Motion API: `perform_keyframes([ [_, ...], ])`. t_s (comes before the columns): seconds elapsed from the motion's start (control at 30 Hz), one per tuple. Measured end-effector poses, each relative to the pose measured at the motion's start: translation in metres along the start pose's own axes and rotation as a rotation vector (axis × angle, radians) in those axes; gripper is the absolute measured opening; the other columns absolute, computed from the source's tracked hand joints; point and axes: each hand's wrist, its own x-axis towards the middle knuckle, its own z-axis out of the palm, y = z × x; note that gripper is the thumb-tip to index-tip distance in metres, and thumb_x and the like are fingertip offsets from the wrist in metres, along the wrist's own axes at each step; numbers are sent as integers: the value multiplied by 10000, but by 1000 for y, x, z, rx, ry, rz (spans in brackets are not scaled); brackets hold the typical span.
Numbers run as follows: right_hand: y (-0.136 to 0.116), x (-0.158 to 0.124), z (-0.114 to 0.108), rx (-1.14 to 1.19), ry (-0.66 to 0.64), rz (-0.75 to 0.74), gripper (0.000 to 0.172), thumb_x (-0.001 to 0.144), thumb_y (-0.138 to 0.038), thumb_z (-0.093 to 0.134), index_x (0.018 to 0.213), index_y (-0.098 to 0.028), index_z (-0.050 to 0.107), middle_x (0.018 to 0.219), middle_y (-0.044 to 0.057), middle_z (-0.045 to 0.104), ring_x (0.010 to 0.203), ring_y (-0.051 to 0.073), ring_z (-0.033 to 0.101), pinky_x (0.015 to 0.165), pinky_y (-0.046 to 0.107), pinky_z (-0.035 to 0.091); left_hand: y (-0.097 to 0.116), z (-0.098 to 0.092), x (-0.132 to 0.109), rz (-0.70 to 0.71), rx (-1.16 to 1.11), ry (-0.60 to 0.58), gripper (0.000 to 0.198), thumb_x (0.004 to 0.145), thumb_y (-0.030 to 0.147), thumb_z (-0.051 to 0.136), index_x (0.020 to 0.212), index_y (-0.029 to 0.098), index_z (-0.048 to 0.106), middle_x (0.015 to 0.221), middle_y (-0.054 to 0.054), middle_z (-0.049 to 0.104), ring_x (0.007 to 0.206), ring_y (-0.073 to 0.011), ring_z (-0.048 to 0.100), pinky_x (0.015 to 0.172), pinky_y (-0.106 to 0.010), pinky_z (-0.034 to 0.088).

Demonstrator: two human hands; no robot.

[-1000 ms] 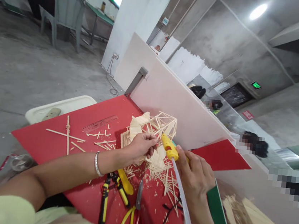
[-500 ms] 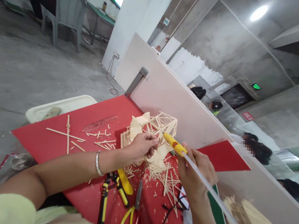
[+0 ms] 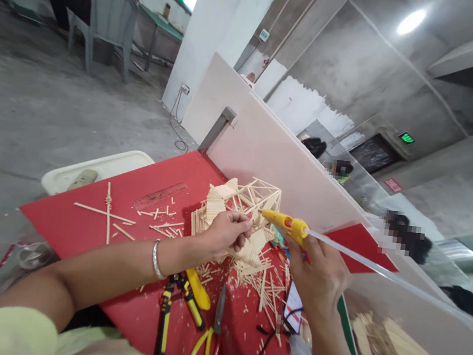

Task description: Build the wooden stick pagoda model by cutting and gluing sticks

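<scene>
My left hand (image 3: 225, 233) is closed on the wooden stick model (image 3: 245, 201), a frame of thin sticks standing on the red mat (image 3: 141, 189). My right hand (image 3: 319, 278) grips a yellow glue gun (image 3: 288, 224) with a clear glue stick (image 3: 380, 269) trailing out to the right. The gun's nozzle points left and touches the model just beside my left fingers. A silver bracelet (image 3: 156, 259) sits on my left wrist.
Loose sticks (image 3: 106, 217) and offcuts litter the mat. Yellow-handled pliers and cutters (image 3: 188, 303) lie near the front edge. A phone (image 3: 292, 308) lies under my right hand. A white partition (image 3: 289, 166) backs the table; a white tray (image 3: 92, 169) sits left. A person sits far left.
My right hand has swung the glue gun from tilted upright to nearly level, its nozzle now at the model. The glue stick now trails right. My left hand has stayed put.
</scene>
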Motion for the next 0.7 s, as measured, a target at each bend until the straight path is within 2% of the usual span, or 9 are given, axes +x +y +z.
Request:
perform_keyframes([
  [0.13, 1, 2, 0, -10, 47, -6, 251, 850, -396, 674, 991, -190, 699, 777, 29, 672, 648, 128, 548, 622, 253, 360, -1, 2, 2, 14, -14, 0, 195, 874, 233, 637, 714, 166, 548, 534, 51, 534, 366, -50, 448, 383, -196, 336],
  [0.23, 3, 4, 1, 12, 69, -16, 252, 843, -381, 685, 1004, -188, 697, 810, 36, 686, 669, 130, 568, 631, 248, 374, 1, 4, 1, 13, -16, 12, 201, 875, 226, 630, 703, 157, 552, 540, 46, 544, 364, -46, 440, 374, -196, 336],
  [0.7, 7, 2, 5, 25, 62, -3, 260, 849, -384, 676, 1029, -197, 696, 814, 36, 705, 696, 137, 598, 628, 245, 371, -2, 12, 8, 9, -48, 95, 128, 871, 187, 641, 782, 160, 554, 562, 39, 564, 386, -50, 460, 400, -205, 322],
])
